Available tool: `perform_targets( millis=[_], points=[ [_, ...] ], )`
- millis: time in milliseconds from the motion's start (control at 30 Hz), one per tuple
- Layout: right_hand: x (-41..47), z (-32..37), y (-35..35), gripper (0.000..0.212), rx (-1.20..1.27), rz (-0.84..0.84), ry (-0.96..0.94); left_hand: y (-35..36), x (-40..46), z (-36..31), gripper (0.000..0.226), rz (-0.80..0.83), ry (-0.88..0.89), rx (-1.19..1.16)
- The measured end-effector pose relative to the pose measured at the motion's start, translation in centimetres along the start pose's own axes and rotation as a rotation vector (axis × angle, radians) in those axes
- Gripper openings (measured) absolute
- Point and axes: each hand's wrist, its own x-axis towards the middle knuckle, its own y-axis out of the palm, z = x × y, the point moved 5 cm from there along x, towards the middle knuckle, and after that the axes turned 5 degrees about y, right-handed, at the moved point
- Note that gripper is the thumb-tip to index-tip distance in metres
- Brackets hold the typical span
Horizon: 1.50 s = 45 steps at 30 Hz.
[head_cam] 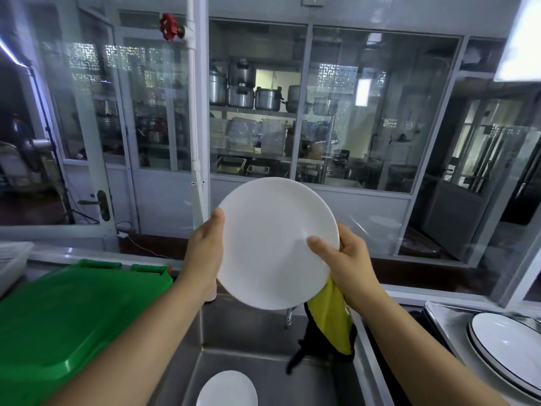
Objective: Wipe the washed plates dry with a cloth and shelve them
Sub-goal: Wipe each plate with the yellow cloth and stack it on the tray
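Observation:
I hold a plain white plate (275,238) upright above the steel sink (251,338), its face toward me. My left hand (205,253) grips its left rim, thumb on the front edge. My right hand (345,265) grips the right rim, thumb pressed on the plate's face, fingers behind. A yellow cloth with black edging (330,326) hangs from my right hand behind and below the plate. Another white plate (227,389) lies in the sink bottom.
A green plastic crate lid (67,312) covers the counter to the left, with a white tray (11,262) beyond it. On the right, black-rimmed white plates (509,344) are stacked on a steel tray. Glass partitions stand behind the sink.

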Motion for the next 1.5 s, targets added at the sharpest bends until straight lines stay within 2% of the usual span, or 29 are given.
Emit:
perform_targets(
  millis=[67,133,200,267,300,400,467,533,600,700,800,933,1033,1100,1200,1300,1400,1500],
  points=[
    [-0.3,0.1,0.7,0.026,0.058,-0.005,-0.050,0.0,0.9,0.1,0.036,0.032,0.002,0.152],
    [-0.5,0.2,1.3,0.033,-0.060,-0.102,-0.161,0.4,0.7,0.4,0.053,0.061,0.010,0.212],
    [-0.7,0.5,2.1,0.037,-0.269,-0.220,-0.324,2.0,-1.1,0.3,0.051,0.177,-0.009,0.116],
    [-1.2,0.6,3.4,0.042,-0.524,-0.287,-0.547,4.0,-3.1,-0.4,0.036,0.337,-0.078,-0.089],
    [-1.5,0.5,4.2,0.043,-0.651,-0.299,-0.673,4.6,-3.8,-0.8,0.032,0.364,-0.122,-0.200],
    [-3.1,-0.3,6.3,0.041,-0.859,-0.350,-0.931,4.5,-3.1,-0.9,0.022,0.156,-0.222,-0.340],
    [-3.9,-0.6,7.2,0.048,-0.915,-0.369,-1.013,3.8,-2.7,-0.2,0.021,0.012,-0.241,-0.323],
    [-4.2,-0.8,7.7,0.052,-0.950,-0.327,-1.063,3.1,-2.7,0.5,0.022,-0.060,-0.271,-0.344],
    [-4.2,-1.1,7.7,0.047,-0.955,-0.254,-1.065,2.7,-2.5,1.1,0.024,-0.064,-0.291,-0.379],
    [-3.9,-1.9,6.5,0.044,-0.912,-0.191,-0.982,2.0,-2.2,0.8,0.024,-0.055,-0.220,-0.403],
    [-2.9,-2.4,4.1,0.038,-0.887,-0.269,-0.827,1.2,-2.2,0.2,0.021,-0.001,-0.132,-0.392],
    [-0.3,-0.5,2.3,0.041,-0.899,-0.336,-0.686,1.0,-2.5,0.4,0.017,0.108,-0.123,-0.298],
    [0.4,2.0,3.5,0.043,-0.966,-0.317,-0.743,1.6,-2.3,0.4,0.015,0.133,-0.110,-0.285],
    [-0.1,2.9,4.9,0.044,-0.994,-0.246,-0.822,1.8,-2.0,0.2,0.015,0.119,-0.090,-0.291],
    [-1.6,2.7,6.5,0.043,-0.957,-0.108,-0.936,1.6,-1.4,-0.2,0.018,0.126,-0.080,-0.295],
    [-3.1,1.1,6.2,0.040,-0.948,-0.044,-1.017,1.1,-0.9,-0.7,0.020,0.134,-0.076,-0.302],
    [-3.1,-0.6,3.9,0.038,-0.963,-0.023,-0.995,0.9,-0.8,-1.1,0.013,0.126,-0.054,-0.298],
    [-1.4,-0.5,1.6,0.036,-0.993,-0.096,-0.909,0.9,-0.9,-0.9,0.008,0.132,-0.067,-0.250]
  ],
)
